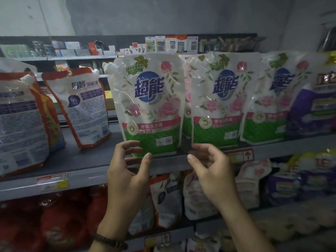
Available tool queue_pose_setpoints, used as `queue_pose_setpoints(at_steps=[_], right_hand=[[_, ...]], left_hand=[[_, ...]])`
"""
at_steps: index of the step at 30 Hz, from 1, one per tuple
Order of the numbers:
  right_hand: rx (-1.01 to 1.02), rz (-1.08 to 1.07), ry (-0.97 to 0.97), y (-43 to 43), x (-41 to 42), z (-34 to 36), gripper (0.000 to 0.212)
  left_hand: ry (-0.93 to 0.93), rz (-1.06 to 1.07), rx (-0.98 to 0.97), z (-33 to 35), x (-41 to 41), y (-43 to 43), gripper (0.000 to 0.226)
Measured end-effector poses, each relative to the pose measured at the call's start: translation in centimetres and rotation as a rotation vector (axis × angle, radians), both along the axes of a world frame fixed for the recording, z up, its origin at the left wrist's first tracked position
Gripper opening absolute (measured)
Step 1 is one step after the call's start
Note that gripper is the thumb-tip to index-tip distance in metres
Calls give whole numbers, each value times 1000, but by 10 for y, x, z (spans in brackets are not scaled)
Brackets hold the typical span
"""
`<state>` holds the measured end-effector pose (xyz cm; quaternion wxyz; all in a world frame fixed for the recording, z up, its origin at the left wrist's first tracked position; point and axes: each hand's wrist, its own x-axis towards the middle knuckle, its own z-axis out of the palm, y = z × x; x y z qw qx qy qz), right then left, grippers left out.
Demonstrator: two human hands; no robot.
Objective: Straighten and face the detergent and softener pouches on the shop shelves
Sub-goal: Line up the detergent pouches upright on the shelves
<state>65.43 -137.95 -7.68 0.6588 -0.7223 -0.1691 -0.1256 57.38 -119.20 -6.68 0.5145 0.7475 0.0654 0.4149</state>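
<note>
Facing rose pouch (149,104), upright on shelf (81,160) at 12 o'clock. Left hand (125,177) loosely curled, thumb touching its bottom edge; right hand (212,173) loose, empty. Next, probably: turn back-facing orange pouch (81,106) at 9 o'clock.

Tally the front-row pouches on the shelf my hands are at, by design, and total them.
rose-print pouches: 3
red-edged pouches, backs showing: 2
purple pouch: 1
Total: 6
Partly hidden ones behind are left out.
</note>
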Motion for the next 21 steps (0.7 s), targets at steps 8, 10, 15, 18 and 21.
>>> queue_pose_setpoints(at_steps=[8,10,15,18,21], right_hand=[[83,-29,95,-44,-9,-42,12],[24,-51,94,-57,-7,-53,10],[-99,-30,101,-97,-4,-73,9],[-112,-30,117,-125,4,-82,8],[-79,9,172,-155,16,-93,9]], left_hand=[[170,-71,-14,-53,0,-59,17],[175,-72,-18,-59,4,-75,16],[212,-91,-38,-69,19,-124,14],[258,-123,-31,-77,29,-152,13],[302,-128,-38,-88,38,-181,15]])
